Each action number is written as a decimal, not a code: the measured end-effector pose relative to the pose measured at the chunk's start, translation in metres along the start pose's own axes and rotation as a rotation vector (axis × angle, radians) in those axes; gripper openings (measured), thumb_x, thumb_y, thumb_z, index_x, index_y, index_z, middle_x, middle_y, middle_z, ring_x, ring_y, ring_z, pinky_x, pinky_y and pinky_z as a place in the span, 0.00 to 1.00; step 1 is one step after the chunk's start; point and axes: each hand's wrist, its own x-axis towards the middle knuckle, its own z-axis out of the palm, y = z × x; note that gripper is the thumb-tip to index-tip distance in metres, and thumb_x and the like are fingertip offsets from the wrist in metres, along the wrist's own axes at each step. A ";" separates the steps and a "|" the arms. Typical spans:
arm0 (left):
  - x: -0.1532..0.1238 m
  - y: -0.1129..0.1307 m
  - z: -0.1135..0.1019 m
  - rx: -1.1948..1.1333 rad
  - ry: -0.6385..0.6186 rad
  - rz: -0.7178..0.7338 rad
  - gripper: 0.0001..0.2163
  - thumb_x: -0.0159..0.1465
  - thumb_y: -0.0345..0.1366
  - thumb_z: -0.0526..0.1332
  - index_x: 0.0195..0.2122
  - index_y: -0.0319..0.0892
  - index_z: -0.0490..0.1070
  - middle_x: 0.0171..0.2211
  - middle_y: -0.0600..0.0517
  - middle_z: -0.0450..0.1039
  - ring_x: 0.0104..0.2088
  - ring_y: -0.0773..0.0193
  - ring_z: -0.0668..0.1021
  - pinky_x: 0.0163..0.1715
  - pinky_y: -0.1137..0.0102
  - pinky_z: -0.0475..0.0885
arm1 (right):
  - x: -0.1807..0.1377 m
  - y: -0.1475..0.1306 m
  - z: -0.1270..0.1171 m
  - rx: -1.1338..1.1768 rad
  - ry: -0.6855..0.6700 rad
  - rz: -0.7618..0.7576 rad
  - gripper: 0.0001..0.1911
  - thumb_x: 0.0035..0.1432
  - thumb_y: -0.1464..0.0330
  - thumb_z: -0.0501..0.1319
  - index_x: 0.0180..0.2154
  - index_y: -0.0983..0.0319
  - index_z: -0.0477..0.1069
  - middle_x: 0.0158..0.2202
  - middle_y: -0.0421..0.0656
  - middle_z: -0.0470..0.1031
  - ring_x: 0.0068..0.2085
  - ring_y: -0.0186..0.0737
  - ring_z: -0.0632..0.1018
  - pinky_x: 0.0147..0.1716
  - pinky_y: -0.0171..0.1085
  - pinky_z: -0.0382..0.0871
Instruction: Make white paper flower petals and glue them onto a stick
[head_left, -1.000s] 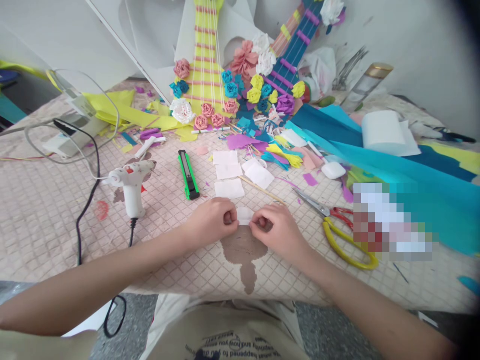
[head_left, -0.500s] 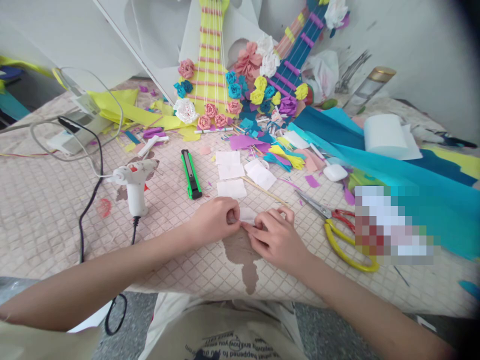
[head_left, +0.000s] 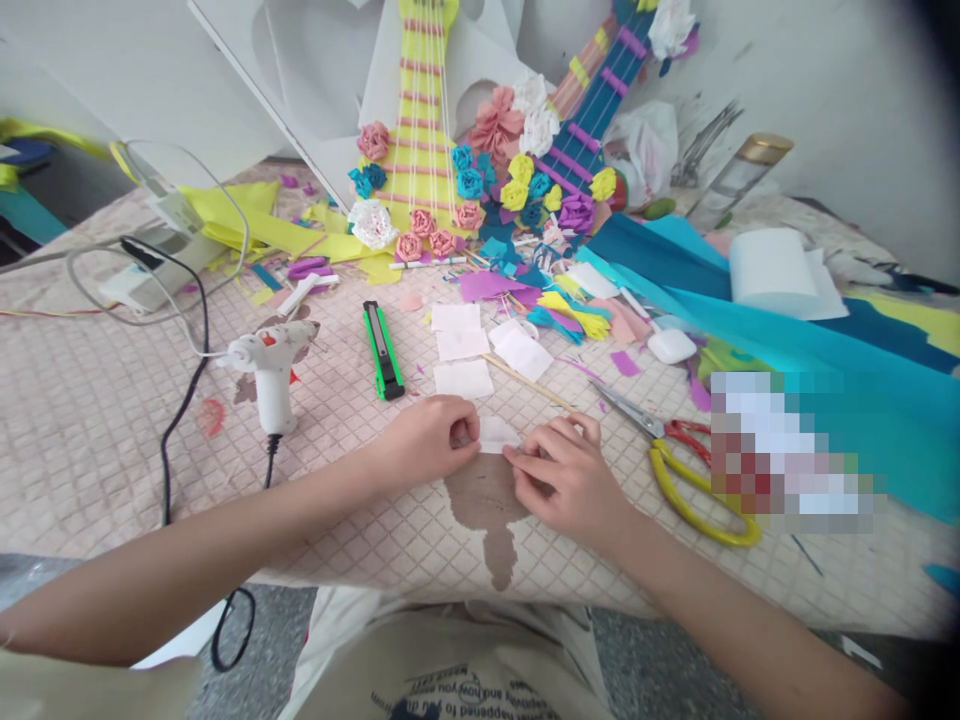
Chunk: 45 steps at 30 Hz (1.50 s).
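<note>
A small white paper piece (head_left: 495, 434) lies on the quilted table cover between my two hands. My left hand (head_left: 429, 438) is curled, pinching the paper's left edge. My right hand (head_left: 568, 480) presses on its right edge with fingers held together and laid along it. Just beyond the hands lie three white paper squares (head_left: 462, 378) and a thin wooden stick (head_left: 525, 381). A brown stain (head_left: 486, 510) marks the cloth under my hands.
A white glue gun (head_left: 270, 372) with a black cord stands to the left, a green utility knife (head_left: 383, 350) beside it. Yellow-handled scissors (head_left: 686, 468) lie to the right. Paper-flower guitars (head_left: 427, 140), coloured scraps and blue paper sheets (head_left: 825, 350) crowd the back and right.
My right hand uncurled from a pinch and slid its fingers along the paper's right edge. The left hand kept its hold. The camera shifted slightly.
</note>
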 end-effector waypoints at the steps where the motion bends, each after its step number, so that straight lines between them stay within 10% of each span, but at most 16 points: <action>1: 0.000 0.000 -0.001 -0.004 -0.007 0.001 0.02 0.52 0.28 0.57 0.25 0.39 0.68 0.22 0.55 0.67 0.24 0.69 0.68 0.25 0.74 0.61 | 0.000 0.000 0.000 0.007 0.002 0.000 0.09 0.52 0.74 0.57 0.32 0.61 0.76 0.24 0.39 0.68 0.31 0.37 0.66 0.41 0.45 0.52; 12: 0.001 0.002 -0.009 -0.047 -0.069 -0.097 0.01 0.50 0.29 0.58 0.26 0.40 0.67 0.21 0.57 0.65 0.23 0.69 0.68 0.25 0.75 0.61 | 0.000 0.000 0.001 0.109 0.063 0.017 0.08 0.52 0.74 0.58 0.31 0.60 0.75 0.25 0.40 0.68 0.31 0.37 0.67 0.40 0.46 0.56; 17: 0.001 0.000 -0.007 -0.058 -0.018 -0.100 0.07 0.49 0.30 0.60 0.30 0.40 0.65 0.22 0.58 0.64 0.23 0.69 0.68 0.25 0.75 0.61 | 0.009 0.009 -0.006 0.320 0.177 0.298 0.11 0.54 0.74 0.55 0.38 0.63 0.73 0.30 0.44 0.73 0.32 0.38 0.71 0.34 0.40 0.65; 25: 0.001 -0.002 -0.006 -0.007 -0.059 -0.007 0.04 0.51 0.29 0.58 0.26 0.38 0.72 0.24 0.53 0.69 0.26 0.67 0.70 0.28 0.74 0.62 | 0.033 0.023 0.000 0.260 -0.118 0.362 0.04 0.50 0.72 0.61 0.30 0.61 0.75 0.28 0.42 0.76 0.33 0.41 0.73 0.36 0.41 0.65; 45: -0.004 -0.005 -0.003 -0.093 0.035 0.002 0.14 0.49 0.27 0.60 0.39 0.42 0.65 0.32 0.55 0.68 0.29 0.66 0.70 0.31 0.71 0.64 | 0.064 0.014 0.003 0.281 -0.338 0.344 0.07 0.53 0.70 0.57 0.32 0.60 0.74 0.32 0.41 0.76 0.35 0.39 0.73 0.35 0.38 0.58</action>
